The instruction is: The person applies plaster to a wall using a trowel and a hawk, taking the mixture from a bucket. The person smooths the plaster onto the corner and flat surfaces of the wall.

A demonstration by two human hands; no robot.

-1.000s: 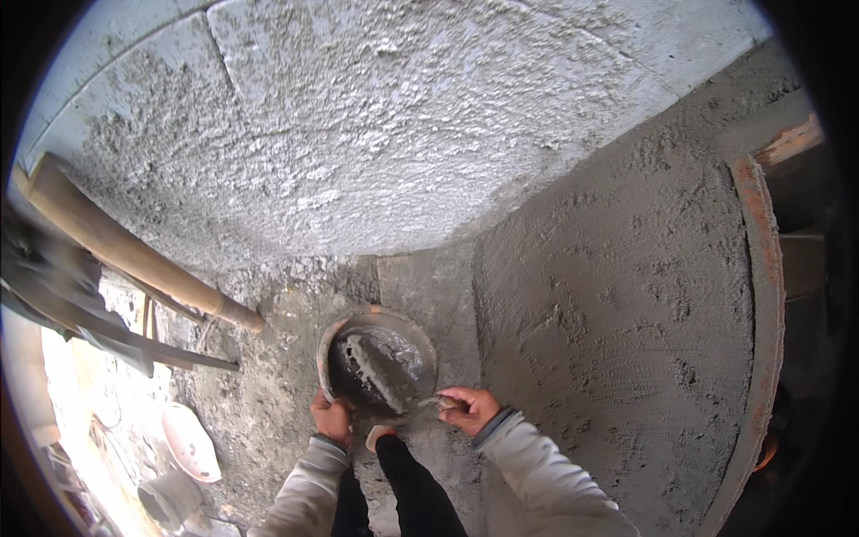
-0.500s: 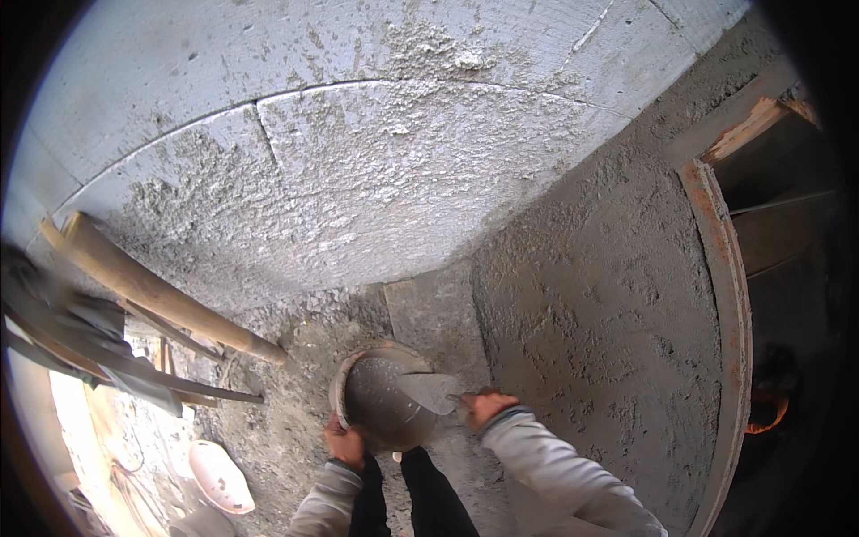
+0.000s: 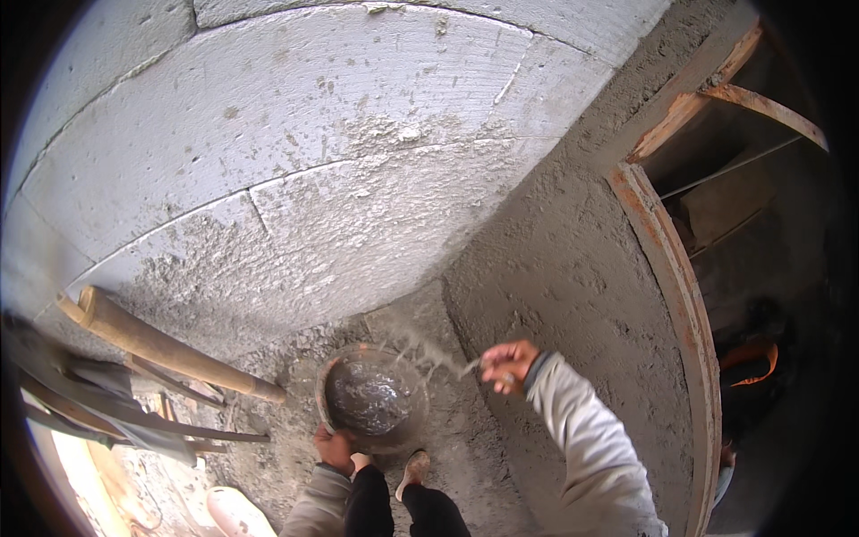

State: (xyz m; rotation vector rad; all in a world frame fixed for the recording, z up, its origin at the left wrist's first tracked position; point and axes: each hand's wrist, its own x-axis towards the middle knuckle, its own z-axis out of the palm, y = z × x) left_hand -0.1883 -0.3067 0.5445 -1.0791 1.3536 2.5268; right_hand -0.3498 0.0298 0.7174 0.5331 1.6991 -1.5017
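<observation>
My left hand (image 3: 335, 449) is closed on the near-left rim of a round bucket (image 3: 323, 390). Wet grey mortar (image 3: 369, 399), glossy and stirred up, fills part of it. To the right of the bucket, my right hand (image 3: 509, 366) grips a trowel (image 3: 469, 366) by its handle. The blade reaches toward the bucket's far right side and is smeared by motion. Grey splashes of mortar blur around the blade, so its outline cannot be made out.
Ahead rises a pale block wall (image 3: 295, 98) with rough mortar on its lower part. A mortar-coated wall (image 3: 555, 286) stands at right, bordered by a wooden frame (image 3: 671, 268). Wooden poles (image 3: 170, 345) lean at left. A pale pink shell-shaped object (image 3: 234, 512) lies on the rubble floor.
The trowel has lifted out of the bucket and swung up to the right with my right hand, splashing mortar. My left hand stays on the rim. The view has shifted upward and right.
</observation>
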